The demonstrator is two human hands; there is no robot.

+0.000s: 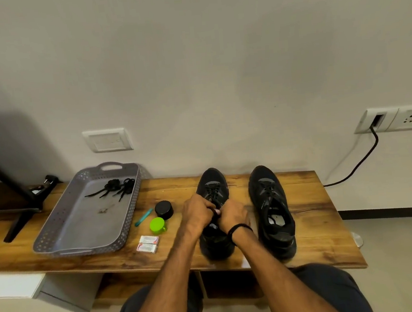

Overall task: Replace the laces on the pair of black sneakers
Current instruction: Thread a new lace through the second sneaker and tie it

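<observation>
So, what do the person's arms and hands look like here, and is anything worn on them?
Both forearms are bare down to the frame edge, with no sleeves in view. The right hand has a thin black band around its wrist. The left hand and its wrist show no watch, band or glove.

Home, likely a living room. Wooden TV unit [318, 195] stood against a plain wall [214, 53]; TV stand [16, 224] at its left end. Switch plate [107, 140], socket [410, 118] with plugged cable [360, 162]. Tiled floor [400, 249].
</observation>
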